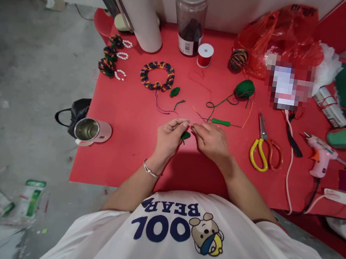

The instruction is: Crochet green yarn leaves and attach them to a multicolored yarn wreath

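Note:
My left hand (168, 135) pinches thumb to finger over the red table, and a small green yarn piece (185, 136) hangs just below its fingertips. Close beside it, my right hand (212, 141) is closed in a pinch on something too small to make out. Beyond the hands lie a green-handled crochet hook (221, 122), a green yarn ball (244, 89) with a loose strand, a short green yarn scrap (179, 104) and a green leaf-like piece (174, 91). A multicoloured braided yarn ring (157, 76) rests farther left, its thread tails trailing toward my left hand.
Yellow-and-orange-handled scissors (260, 148) and a pink glue gun (321, 155) with cables lie right. A steel-lined mug (93, 131) stands near the left edge. Along the back are a jar (190, 16), a red ribbon spool (205, 55) and a red plastic bag (281, 39).

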Tool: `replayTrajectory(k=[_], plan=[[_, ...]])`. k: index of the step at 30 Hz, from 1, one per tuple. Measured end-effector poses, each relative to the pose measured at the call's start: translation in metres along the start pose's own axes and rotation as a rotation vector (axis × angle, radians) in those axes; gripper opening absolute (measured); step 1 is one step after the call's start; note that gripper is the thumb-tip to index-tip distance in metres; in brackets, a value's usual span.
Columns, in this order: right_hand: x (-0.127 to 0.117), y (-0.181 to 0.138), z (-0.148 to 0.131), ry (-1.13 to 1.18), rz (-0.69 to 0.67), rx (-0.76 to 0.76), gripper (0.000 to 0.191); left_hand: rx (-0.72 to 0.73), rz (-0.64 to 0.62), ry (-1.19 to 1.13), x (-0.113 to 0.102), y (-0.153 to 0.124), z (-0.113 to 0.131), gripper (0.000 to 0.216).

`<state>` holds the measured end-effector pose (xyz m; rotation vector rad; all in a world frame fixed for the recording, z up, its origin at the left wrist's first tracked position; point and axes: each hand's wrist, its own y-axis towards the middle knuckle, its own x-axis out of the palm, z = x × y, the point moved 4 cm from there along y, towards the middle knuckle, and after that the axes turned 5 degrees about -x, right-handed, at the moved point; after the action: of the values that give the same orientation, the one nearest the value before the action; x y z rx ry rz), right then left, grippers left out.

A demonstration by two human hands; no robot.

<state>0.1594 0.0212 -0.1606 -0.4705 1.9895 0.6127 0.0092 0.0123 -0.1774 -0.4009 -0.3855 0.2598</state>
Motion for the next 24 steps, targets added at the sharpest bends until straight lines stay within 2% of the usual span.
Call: replayTrajectory(k=[24], plan=[[-0.0008,0.0004,-0.0015,-0.032,-0.023,0.022,0.032,-0.055,0.013,-0.037,0.0036,-0.0035,0.0022,0.036]])
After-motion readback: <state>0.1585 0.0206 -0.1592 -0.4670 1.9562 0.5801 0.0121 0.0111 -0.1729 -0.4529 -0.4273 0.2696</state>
